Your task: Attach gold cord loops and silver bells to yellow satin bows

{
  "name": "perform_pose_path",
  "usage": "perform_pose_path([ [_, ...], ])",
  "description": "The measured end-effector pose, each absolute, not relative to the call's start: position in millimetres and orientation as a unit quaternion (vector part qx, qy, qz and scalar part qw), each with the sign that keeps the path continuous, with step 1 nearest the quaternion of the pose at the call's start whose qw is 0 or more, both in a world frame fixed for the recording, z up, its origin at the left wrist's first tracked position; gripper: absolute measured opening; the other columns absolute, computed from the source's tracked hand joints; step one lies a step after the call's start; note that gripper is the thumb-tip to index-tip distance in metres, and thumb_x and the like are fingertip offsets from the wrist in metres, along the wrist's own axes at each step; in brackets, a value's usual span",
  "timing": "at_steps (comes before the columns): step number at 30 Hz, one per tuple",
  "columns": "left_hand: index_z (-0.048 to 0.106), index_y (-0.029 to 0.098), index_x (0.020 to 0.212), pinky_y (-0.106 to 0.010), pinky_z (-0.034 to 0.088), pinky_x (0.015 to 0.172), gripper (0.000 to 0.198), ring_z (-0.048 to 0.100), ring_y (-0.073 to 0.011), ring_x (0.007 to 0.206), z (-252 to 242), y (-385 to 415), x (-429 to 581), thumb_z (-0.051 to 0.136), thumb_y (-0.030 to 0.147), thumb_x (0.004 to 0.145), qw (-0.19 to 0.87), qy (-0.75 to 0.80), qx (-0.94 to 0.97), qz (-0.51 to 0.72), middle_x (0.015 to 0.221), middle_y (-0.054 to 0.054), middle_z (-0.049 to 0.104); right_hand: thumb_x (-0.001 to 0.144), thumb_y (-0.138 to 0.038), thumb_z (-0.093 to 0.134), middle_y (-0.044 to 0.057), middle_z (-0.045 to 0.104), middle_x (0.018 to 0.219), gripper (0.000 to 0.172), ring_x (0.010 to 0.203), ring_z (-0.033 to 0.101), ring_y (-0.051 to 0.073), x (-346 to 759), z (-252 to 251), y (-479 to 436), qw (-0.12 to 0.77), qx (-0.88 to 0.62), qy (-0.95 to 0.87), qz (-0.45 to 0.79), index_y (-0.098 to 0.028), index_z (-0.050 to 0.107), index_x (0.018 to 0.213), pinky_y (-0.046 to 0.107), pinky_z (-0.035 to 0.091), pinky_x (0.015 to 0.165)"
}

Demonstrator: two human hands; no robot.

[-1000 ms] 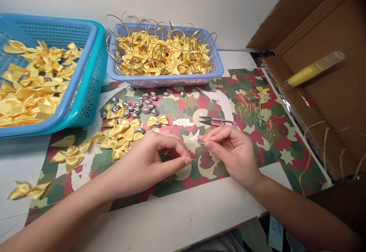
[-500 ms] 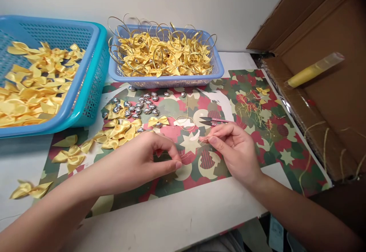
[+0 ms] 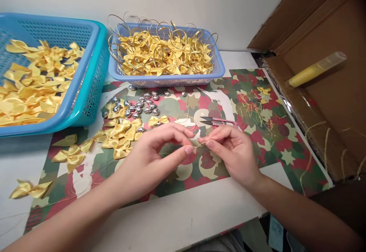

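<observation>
Pinching a fine gold thread (image 3: 198, 145) with the right hand (image 3: 236, 154), thumb and forefinger pressed together on it, other fingers curled and partly hidden behind. Holding the left hand (image 3: 151, 162) just beside, above the patterned sheet (image 3: 268, 145), thumb close to forefinger — cannot tell whether clamped on the thread or slightly apart, contact being too small to make out. Can barely follow the thread across the narrow gap between both hands, then lose it behind the left fingers. See pink-handled snips (image 3: 219, 121) just beyond the right hand, handles reaching close to the knuckles. Find yellow bows (image 3: 122, 132) and silver bells (image 3: 140, 105) past the left hand, one bow being partly covered by the fingers. Notice a heaped blue basket (image 3: 166, 79) farther back, wire loops too tangled to separate, and stacked baskets (image 3: 90, 97) at left — cut off by the edge of view
</observation>
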State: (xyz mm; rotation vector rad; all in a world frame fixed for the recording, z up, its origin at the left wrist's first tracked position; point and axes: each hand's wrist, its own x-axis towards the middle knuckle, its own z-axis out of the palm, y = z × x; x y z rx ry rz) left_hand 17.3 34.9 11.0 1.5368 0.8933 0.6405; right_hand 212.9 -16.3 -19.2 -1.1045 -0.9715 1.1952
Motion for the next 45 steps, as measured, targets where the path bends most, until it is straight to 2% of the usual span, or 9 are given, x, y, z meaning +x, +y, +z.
perform_pose_path([
  [2,0.068,0.020,0.078,-0.031,0.048,0.096,0.013,0.060,-0.0194,0.111,4,29,24,0.066,0.024,0.090,0.616,0.374,0.631,0.289,0.108,-0.005,0.066,0.079,-0.014,0.077,-0.002,0.071,0.077,0.012,0.079,0.072,0.014,213,-19,-17,0.574,-0.475,-0.436,0.504,-0.023,0.069,0.075,0.025,0.061,0.071],
  [9,0.070,0.018,0.079,-0.023,0.051,0.087,0.012,0.056,-0.0180,0.114,5,27,31,0.065,0.018,0.090,0.739,0.297,0.554,0.242,0.116,-0.007,0.059,0.080,-0.013,0.075,-0.003,0.067,0.073,0.015,0.070,0.063,0.012,213,-19,-19,0.556,-0.471,-0.476,0.492,-0.025,0.068,0.074,0.027,0.055,0.069],
  [12,0.070,0.017,0.079,-0.022,0.050,0.078,0.012,0.060,-0.0145,0.097,7,28,31,0.064,0.018,0.090,0.763,0.283,0.543,0.210,0.114,-0.007,0.059,0.077,-0.012,0.077,-0.002,0.067,0.073,0.015,0.074,0.063,0.012,213,-19,-19,0.549,-0.484,-0.495,0.468,-0.023,0.068,0.073,0.026,0.053,0.070],
  [14,0.069,0.017,0.080,-0.021,0.047,0.069,0.012,0.057,-0.0111,0.081,5,29,30,0.063,0.020,0.091,0.772,0.285,0.534,0.195,0.097,-0.004,0.061,0.077,-0.012,0.077,-0.002,0.067,0.074,0.015,0.075,0.064,0.013,213,-19,-19,0.546,-0.485,-0.493,0.474,-0.023,0.067,0.073,0.025,0.053,0.067],
  [17,0.064,0.017,0.079,-0.017,0.038,0.055,0.016,0.045,-0.0076,0.063,0,29,29,0.061,0.024,0.093,0.773,0.309,0.519,0.194,0.074,0.003,0.054,0.078,-0.013,0.076,-0.002,0.069,0.073,0.014,0.071,0.066,0.012,212,-17,-19,0.549,-0.480,-0.465,0.502,-0.023,0.066,0.073,0.025,0.055,0.064],
  [26,0.051,0.019,0.074,-0.016,0.018,0.041,0.025,0.024,-0.0051,0.047,-3,16,32,0.056,0.030,0.095,0.752,0.373,0.491,0.233,0.055,0.010,0.034,0.076,-0.019,0.081,-0.001,0.072,0.076,0.014,0.078,0.076,0.017,209,-16,-20,0.565,-0.489,-0.397,0.533,-0.022,0.067,0.072,0.026,0.064,0.069],
  [32,0.046,0.020,0.075,-0.015,0.017,0.040,0.026,0.022,-0.0050,0.046,-5,11,34,0.051,0.032,0.097,0.739,0.368,0.511,0.240,0.054,0.011,0.033,0.078,-0.019,0.080,-0.003,0.067,0.075,0.014,0.075,0.076,0.015,208,-17,-22,0.564,-0.495,-0.393,0.531,-0.023,0.067,0.073,0.023,0.064,0.064],
  [37,0.044,0.020,0.074,-0.014,0.018,0.039,0.025,0.023,-0.0043,0.044,-5,10,36,0.049,0.028,0.097,0.701,0.373,0.547,0.266,0.053,0.012,0.032,0.078,-0.016,0.079,-0.003,0.066,0.077,0.014,0.073,0.074,0.012,207,-18,-22,0.581,-0.480,-0.397,0.523,-0.023,0.067,0.074,0.022,0.064,0.067],
  [45,0.041,0.021,0.069,-0.015,0.018,0.039,0.026,0.025,-0.0046,0.045,-1,9,39,0.050,0.025,0.094,0.656,0.407,0.583,0.254,0.054,0.011,0.035,0.078,-0.019,0.079,-0.002,0.068,0.074,0.015,0.072,0.075,0.015,205,-15,-24,0.580,-0.490,-0.416,0.500,-0.022,0.066,0.073,0.024,0.064,0.059],
])
